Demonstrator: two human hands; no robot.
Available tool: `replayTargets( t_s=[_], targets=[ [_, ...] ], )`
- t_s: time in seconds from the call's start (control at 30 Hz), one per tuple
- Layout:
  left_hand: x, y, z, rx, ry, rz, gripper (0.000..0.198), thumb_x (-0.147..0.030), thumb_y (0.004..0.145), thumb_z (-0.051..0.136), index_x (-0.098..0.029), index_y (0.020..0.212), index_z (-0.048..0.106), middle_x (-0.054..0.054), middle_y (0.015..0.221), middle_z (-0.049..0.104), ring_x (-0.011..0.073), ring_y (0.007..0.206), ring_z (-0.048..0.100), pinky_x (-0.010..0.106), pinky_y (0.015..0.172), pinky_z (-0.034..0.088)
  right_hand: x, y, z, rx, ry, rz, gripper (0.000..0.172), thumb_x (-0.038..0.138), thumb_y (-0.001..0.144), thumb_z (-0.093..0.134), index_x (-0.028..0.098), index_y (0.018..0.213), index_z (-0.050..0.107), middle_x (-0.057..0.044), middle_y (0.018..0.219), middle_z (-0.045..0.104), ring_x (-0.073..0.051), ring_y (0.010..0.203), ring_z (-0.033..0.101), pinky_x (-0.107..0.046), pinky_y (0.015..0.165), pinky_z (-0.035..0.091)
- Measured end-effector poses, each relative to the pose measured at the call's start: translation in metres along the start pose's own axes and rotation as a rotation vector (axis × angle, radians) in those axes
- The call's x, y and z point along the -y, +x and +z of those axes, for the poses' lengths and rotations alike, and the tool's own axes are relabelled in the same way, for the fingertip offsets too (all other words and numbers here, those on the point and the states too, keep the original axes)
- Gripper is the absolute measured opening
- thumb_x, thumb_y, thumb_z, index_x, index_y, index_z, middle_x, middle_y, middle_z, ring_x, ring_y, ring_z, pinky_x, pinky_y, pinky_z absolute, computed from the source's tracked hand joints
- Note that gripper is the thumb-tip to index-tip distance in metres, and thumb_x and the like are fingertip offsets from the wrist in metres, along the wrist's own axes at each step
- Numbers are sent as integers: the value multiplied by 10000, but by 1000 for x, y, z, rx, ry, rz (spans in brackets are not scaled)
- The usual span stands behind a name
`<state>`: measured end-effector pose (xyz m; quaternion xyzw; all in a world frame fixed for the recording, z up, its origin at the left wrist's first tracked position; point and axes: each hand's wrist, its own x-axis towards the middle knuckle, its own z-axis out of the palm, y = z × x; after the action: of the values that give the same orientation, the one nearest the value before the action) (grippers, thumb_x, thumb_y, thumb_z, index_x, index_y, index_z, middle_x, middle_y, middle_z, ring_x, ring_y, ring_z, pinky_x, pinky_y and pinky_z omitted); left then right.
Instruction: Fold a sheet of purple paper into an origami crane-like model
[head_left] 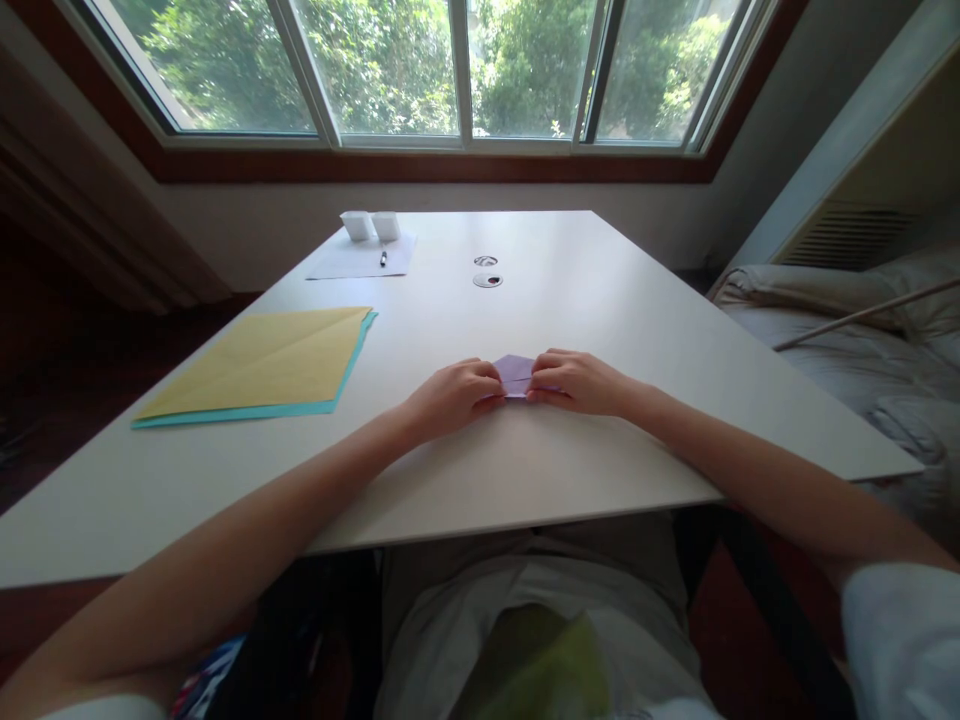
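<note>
A small folded piece of purple paper lies between my two hands, near the front of the white table. My left hand pinches its left end, fingers closed. On its right end the fingers of my right hand are closed too. A pointed edge of the paper faces away from me, and a crease line runs across its middle. My fingers cover both ends of the paper.
Left of my hands lie a large yellow sheet and a teal sheet under it. At the far left, two small white containers and a pen rest on white paper. Two round flat pieces sit mid-table.
</note>
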<state>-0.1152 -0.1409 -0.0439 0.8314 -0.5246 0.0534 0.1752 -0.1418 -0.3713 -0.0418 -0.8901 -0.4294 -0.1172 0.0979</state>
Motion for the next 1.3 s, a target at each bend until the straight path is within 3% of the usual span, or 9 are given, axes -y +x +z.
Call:
replayTargets(
  t_s=[0.23, 0.37, 0.53, 0.67, 0.77, 0.9, 1.13, 1.3],
  targets=[
    [4, 1, 0, -12, -134, -51, 195, -263, 834, 521, -170, 870, 689, 82, 912, 664, 174, 832, 592, 282, 762, 457, -8, -1, 1, -31, 148, -66, 251, 391, 815, 561, 178, 875, 679, -81, 840, 643, -188, 844, 530, -299, 774, 425],
    [2, 1, -5, -7, -155, -80, 193, -259, 823, 522, -159, 847, 686, 77, 868, 664, 157, 765, 586, 257, 699, 451, -9, -1, 2, -17, 277, 1, 258, 337, 859, 500, 150, 850, 677, -86, 834, 630, -140, 737, 549, -251, 693, 432],
    [3, 2, -7, -25, -181, -190, 214, -297, 796, 527, -148, 748, 674, 49, 782, 617, 110, 624, 531, 219, 588, 412, -11, 2, 6, -43, 407, 172, 256, 351, 827, 530, 144, 800, 678, -50, 758, 622, -104, 632, 522, -218, 601, 402],
    [6, 6, -5, -28, -229, -317, 224, -319, 751, 550, -134, 691, 660, 30, 705, 587, 107, 602, 508, 207, 553, 383, -14, 5, 9, -24, 468, 391, 271, 404, 759, 582, 152, 768, 682, -16, 669, 630, -101, 583, 500, -214, 549, 367],
    [6, 8, -4, -15, -242, -370, 223, -321, 727, 563, -129, 640, 639, 20, 657, 576, 108, 592, 495, 208, 536, 365, -12, 7, 8, -1, 485, 466, 304, 433, 751, 570, 154, 768, 688, -21, 686, 647, -111, 597, 514, -224, 554, 358],
    [5, 8, -3, -19, -283, -380, 261, -357, 740, 554, -124, 671, 649, 21, 642, 575, 106, 580, 483, 213, 538, 360, -10, 7, 5, 14, 477, 465, 308, 428, 765, 544, 153, 787, 682, -23, 691, 636, -110, 596, 498, -230, 558, 351],
    [7, 8, -2, 37, -315, -293, 254, -362, 732, 565, -146, 770, 693, 18, 688, 570, 107, 609, 484, 208, 556, 365, -6, 7, 1, 93, 468, 338, 269, 371, 779, 533, 145, 823, 673, -34, 742, 612, -109, 640, 495, -227, 600, 358],
    [4, 11, -3, 69, -256, -362, 262, -353, 745, 531, -136, 750, 679, 18, 669, 609, 115, 606, 510, 213, 551, 358, -3, 10, 2, 89, 424, 467, 267, 387, 758, 551, 152, 750, 677, -21, 688, 640, -114, 617, 523, -226, 568, 350]
  ],
)
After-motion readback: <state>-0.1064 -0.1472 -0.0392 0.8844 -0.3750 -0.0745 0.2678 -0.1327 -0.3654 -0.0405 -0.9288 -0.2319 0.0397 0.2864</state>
